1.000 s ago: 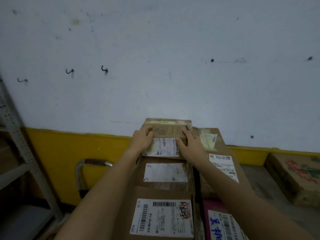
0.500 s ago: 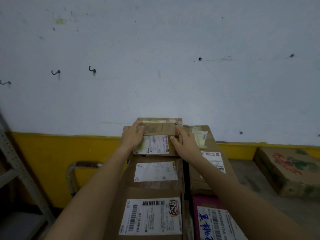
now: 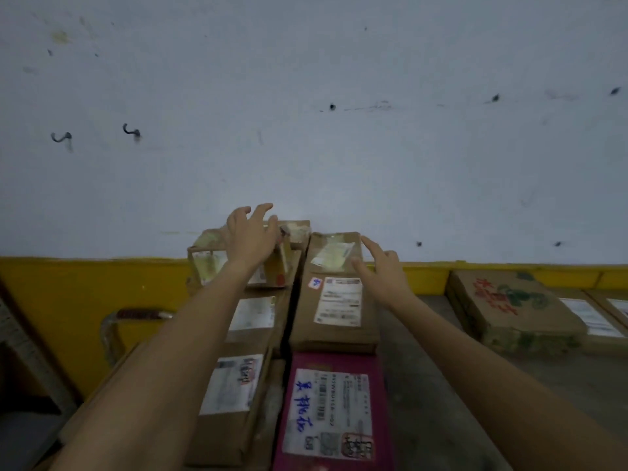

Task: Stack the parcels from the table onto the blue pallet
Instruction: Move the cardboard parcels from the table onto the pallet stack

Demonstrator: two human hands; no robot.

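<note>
A small brown parcel (image 3: 210, 263) with a white label lies on top of the far end of the left row of stacked parcels, against the wall. My left hand (image 3: 251, 236) hovers just above it with fingers spread, holding nothing. My right hand (image 3: 384, 266) is open above the far right edge of a long brown parcel (image 3: 336, 300) in the right row. Below that lies a magenta parcel (image 3: 333, 409) with blue writing. More brown parcels (image 3: 234, 396) run under my left forearm. The blue pallet is hidden beneath the stack.
A white wall with a yellow base band (image 3: 68, 287) stands right behind the stack. A metal handle (image 3: 136, 317) sticks up at the left. Flat printed cartons (image 3: 509, 307) lie on the grey floor at the right.
Both hands have let go of the small brown parcel and lifted off it. My right hand has swung right over the neighbouring parcel. The view has shifted right.
</note>
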